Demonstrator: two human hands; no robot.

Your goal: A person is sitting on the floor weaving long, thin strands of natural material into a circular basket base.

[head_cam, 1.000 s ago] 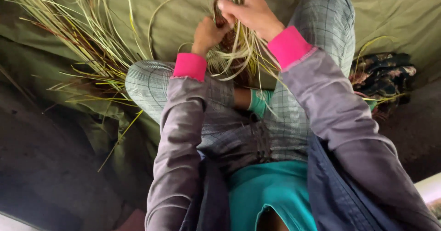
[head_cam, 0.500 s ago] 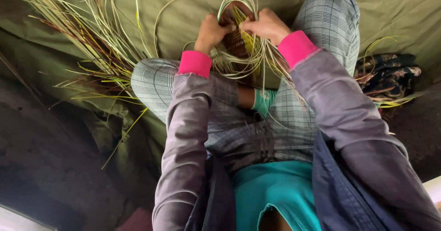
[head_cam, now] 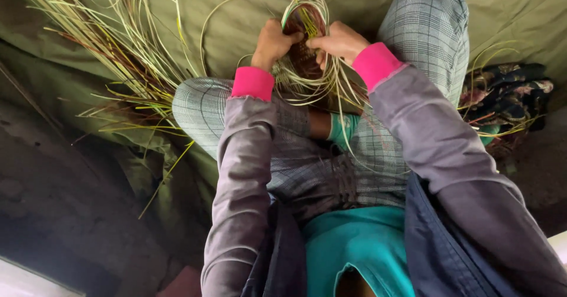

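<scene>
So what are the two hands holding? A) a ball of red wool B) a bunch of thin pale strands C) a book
B: the left hand and right hand both grip the strands, which loop and curl around them over the lap.

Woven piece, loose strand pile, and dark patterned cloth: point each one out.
Woven piece (head_cam: pixel 302 55), head view, on its dark centre between the two hands.
Loose strand pile (head_cam: pixel 127 58), head view, on the thick middle of the bundle.
Dark patterned cloth (head_cam: pixel 511 93), head view, on its folded top.
</scene>
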